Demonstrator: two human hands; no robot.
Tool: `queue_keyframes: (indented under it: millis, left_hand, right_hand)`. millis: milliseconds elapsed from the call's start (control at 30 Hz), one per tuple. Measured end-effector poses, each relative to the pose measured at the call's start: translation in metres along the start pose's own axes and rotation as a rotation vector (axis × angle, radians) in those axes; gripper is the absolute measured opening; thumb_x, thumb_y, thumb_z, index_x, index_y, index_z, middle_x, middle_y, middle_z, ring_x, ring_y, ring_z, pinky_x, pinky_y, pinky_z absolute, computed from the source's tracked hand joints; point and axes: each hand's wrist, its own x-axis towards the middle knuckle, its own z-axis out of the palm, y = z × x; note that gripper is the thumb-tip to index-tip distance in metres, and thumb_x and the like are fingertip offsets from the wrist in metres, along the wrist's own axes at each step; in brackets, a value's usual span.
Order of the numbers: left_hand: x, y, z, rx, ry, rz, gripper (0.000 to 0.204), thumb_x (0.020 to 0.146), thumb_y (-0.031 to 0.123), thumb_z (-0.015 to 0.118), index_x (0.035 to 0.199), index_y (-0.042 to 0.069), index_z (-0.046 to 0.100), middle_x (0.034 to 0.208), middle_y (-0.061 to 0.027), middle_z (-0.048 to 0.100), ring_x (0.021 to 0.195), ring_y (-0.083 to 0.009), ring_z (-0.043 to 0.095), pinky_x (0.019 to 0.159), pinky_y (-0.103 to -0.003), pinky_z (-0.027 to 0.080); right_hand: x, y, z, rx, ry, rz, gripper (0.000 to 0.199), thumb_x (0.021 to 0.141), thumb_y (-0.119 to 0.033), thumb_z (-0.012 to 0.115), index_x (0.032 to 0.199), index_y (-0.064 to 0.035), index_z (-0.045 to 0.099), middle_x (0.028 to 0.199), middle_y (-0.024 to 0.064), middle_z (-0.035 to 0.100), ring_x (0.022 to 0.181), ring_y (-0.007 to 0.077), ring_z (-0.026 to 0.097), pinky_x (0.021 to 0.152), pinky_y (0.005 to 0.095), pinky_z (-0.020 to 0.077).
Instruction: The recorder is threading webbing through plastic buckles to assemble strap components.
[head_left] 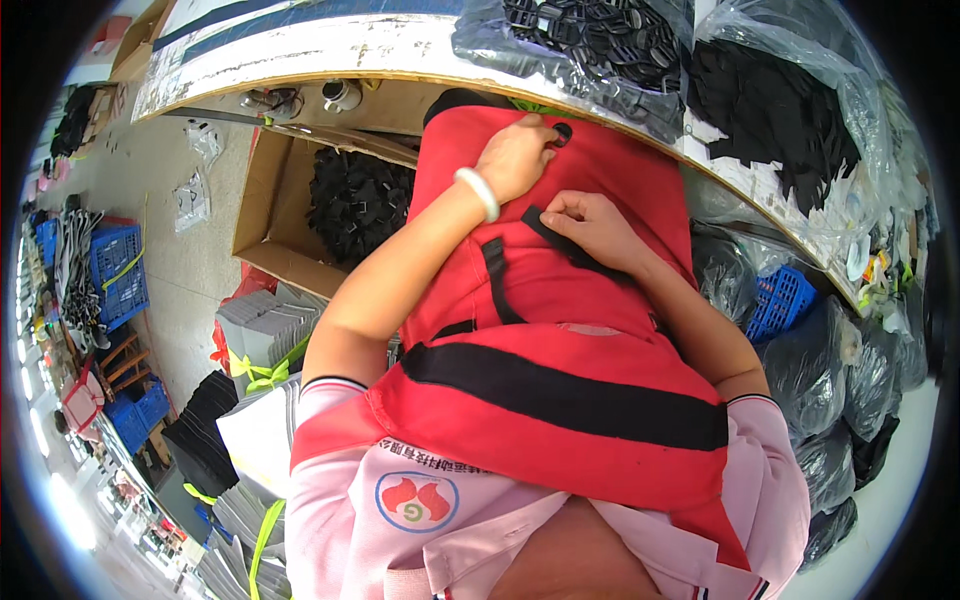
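Observation:
My left hand (515,160), with a pale bangle (478,193) on its wrist, is curled over the red apron (455,160) on my lap. Its thumb and fingers close on a small black buckle (563,133). Slightly lower and to the right, my right hand (598,230) pinches a black webbing strap (537,222) near its end. The strap's other part runs under that hand across the apron. Another black strap (497,280) lies loose between my forearms. The buckle and the strap in my right hand are apart.
A worktable (400,50) curves ahead, bearing a heap of black buckles (600,40) and a pile of black straps (775,115). Left of my legs stands a cardboard box (270,190) with black pieces. Stacked grey sheets (268,325) are beside my left elbow; plastic bags (810,370) crowd the right.

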Motion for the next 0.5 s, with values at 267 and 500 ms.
queue_keyframes:
  millis: [267,500]
  left_hand:
    - [0.039,-0.019,0.058,0.263,-0.267,-0.13,0.023,0.075,0.015,0.071,0.096,0.005,0.069,0.095,-0.022,0.065,0.094,-0.0352,0.063,0.082,-0.043,0.051]
    - [0.022,-0.01,0.032,-0.32,-0.285,-0.372,0.013,0.084,0.012,0.065,0.091,0.002,0.07,0.09,-0.0155,0.069,0.072,-0.0259,0.067,0.068,-0.035,0.054]
  right_hand:
    - [-0.002,0.015,-0.007,0.039,0.034,-0.051,0.016,0.09,-0.014,0.06,0.087,0.0008,0.062,0.077,-0.0007,0.06,0.073,0.0057,0.053,0.066,0.0241,0.0443]
    - [-0.012,0.008,-0.029,-0.07,0.271,-0.141,0.015,0.091,-0.015,0.06,0.09,0.0001,0.063,0.077,0.0012,0.061,0.073,0.0063,0.053,0.068,0.0246,0.045]
